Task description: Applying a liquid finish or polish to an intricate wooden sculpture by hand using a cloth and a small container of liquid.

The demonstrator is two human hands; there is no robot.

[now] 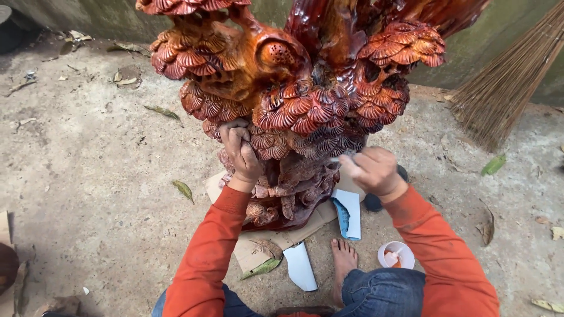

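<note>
soft, even daylight fills the scene, with no hard shadows on the concrete ground [88,176]. glossy highlights glint on the varnished wood carving [299,88]. the right hand [376,171] is slightly motion-blurred. the edges bend a little from wide-angle distortion; the centre is sharp.

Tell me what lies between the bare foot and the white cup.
Only bare concrete floor lies between the foot and the cup in the head view.
</note>
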